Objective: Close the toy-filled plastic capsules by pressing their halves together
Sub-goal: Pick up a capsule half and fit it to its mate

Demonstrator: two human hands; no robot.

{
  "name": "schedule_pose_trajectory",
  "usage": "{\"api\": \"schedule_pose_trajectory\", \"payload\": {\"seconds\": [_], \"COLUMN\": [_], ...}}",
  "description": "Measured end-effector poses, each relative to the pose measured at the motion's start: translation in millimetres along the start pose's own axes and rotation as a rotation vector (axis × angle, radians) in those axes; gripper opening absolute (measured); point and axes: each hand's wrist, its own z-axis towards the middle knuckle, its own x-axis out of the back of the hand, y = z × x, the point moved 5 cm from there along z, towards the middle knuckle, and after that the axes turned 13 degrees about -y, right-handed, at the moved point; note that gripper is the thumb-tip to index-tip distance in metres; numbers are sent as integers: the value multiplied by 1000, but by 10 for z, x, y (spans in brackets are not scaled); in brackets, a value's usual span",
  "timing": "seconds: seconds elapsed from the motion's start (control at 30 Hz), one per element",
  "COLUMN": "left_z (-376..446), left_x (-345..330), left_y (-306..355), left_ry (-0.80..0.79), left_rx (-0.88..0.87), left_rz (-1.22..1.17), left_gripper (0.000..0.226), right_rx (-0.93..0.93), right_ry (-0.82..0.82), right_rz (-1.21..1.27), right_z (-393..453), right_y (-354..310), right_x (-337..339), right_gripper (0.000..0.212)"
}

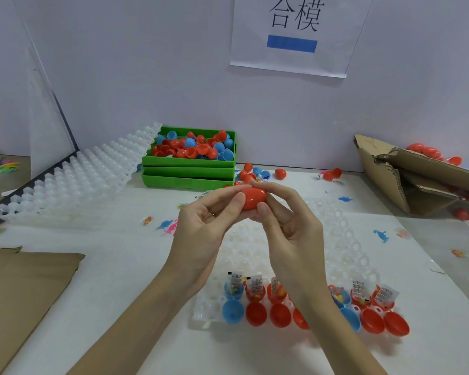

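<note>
held piece: i have a smooth red plastic egg-shaped capsule [253, 199] raised above the table, lying sideways between my two hands, in front of the green bins.
left hand: my left hand [209, 220] pinches the capsule's left end, thumb on the near side and fingers curled behind it.
right hand: my right hand [287, 220] grips the right end the same way, thumb tip on the lower front, fingers wrapped over the top.
seam: i can't see a gap between the halves from here; my thumbs cover part of the joint, so i can't tell whether it has fully snapped.
step in hand: i judge this to be the pressing of the halves together.
doing it well: i'd push straight along the long axis with both ends square, so the rim seats all round rather than on one side; then i'd run a thumb around the joint to feel for a raised lip.
watch for: a sachet corner caught in the rim would probably stop it closing.
waiting work: near me the white moulded plastic holding tray [344, 234] carries a row of open capsule cups with printed toy sachets [255, 289] standing in them, and just in front a row of empty red and blue capsule halves [256, 314].
spare halves: the stacked green plastic bins [187, 169] hold loose red and blue shells.
finished ones: red capsules lie in the torn cardboard box [390, 180] at far right, well apart from my hands.
</note>
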Motion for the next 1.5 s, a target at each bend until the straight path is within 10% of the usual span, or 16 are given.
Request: {"api": "schedule_pose_trajectory", "payload": {"seconds": [0.67, 1.5], "left_z": [-58, -159], "left_x": [-38, -145], "left_y": [74, 33], "left_ry": [21, 182], "left_rx": [-101, -89], "left_rz": [333, 402], "left_gripper": [41, 42], "right_rx": [71, 131], "right_ry": [33, 191], "right_rz": [-665, -683], "right_z": [-69, -86], "right_y": [-35, -110], "right_x": [-135, -61], "right_gripper": [71, 47]}}
